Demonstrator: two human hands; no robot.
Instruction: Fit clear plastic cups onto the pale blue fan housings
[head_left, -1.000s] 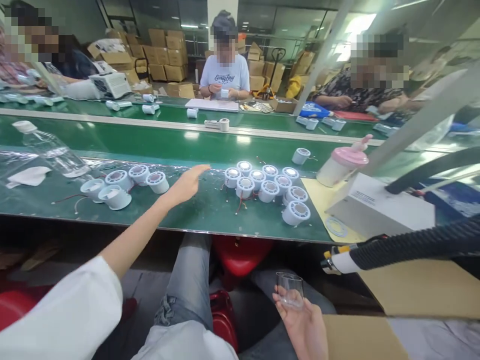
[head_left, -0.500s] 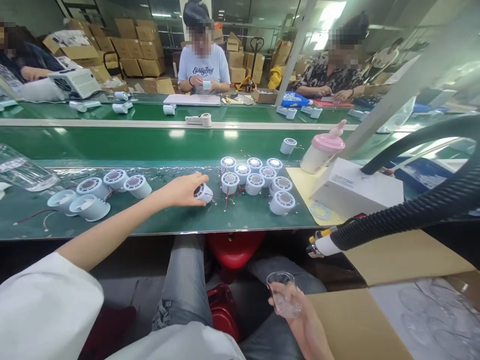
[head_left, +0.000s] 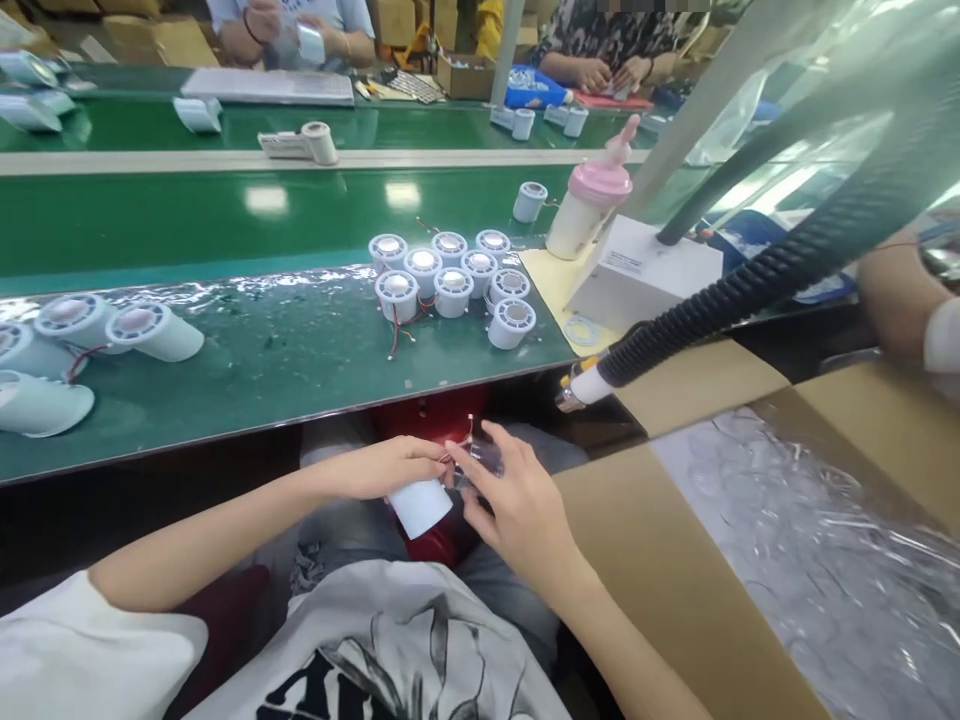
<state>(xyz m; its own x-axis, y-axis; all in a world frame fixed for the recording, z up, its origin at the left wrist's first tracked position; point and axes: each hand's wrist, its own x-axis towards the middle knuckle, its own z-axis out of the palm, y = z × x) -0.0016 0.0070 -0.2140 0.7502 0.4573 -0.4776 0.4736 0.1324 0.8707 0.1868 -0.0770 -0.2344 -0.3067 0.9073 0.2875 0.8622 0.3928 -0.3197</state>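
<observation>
My left hand (head_left: 401,465) is closed around a pale blue cylindrical fan housing (head_left: 422,508), tipped over above my lap. Thin wires come out of its far end, by the fingertips. Close against it, my right hand (head_left: 517,495) grips a clear plastic cup (head_left: 486,460), which the fingers partly cover. The cup's mouth is at the wired end of the housing; whether the two touch I cannot tell. On the bench beyond stands a cluster of similar fan housings (head_left: 453,290) with round vented tops, some trailing red and dark wires.
More housings (head_left: 154,330) lie at the bench's left. A black hose (head_left: 690,320) with a metal nozzle hangs over the bench edge at right. Below it, an open carton (head_left: 622,560) holds clear plastic parts. A pink-lidded bottle (head_left: 592,205) stands by a white box (head_left: 645,265). Co-workers sit across the belt.
My left hand has lifted a housing off the bench and brought it down to my lap. My right hand has raised the clear cup to meet it. The view has tilted down and right.
</observation>
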